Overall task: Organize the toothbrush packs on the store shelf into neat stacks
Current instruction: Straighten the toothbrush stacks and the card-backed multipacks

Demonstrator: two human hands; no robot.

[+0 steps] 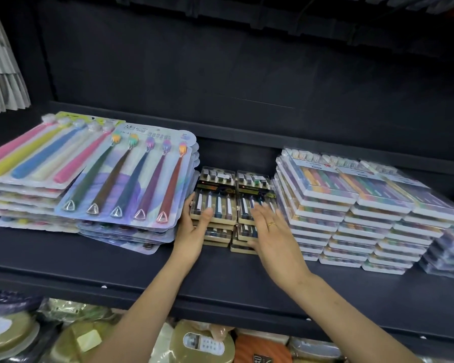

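We judge the small boxed packs (212,203) light, stiff, slippery; our left hand (194,226) grips one stack's edge; right hand (270,229) lies flat, holding nothing; squeeze the sides.

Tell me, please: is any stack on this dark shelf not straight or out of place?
Yes. The flat blister-card toothbrush packs with dark handles lie fanned, their lower cards sticking out toward the front. The pastel-handled card packs behind are also uneven. The clear-boxed packs at right look orderly.
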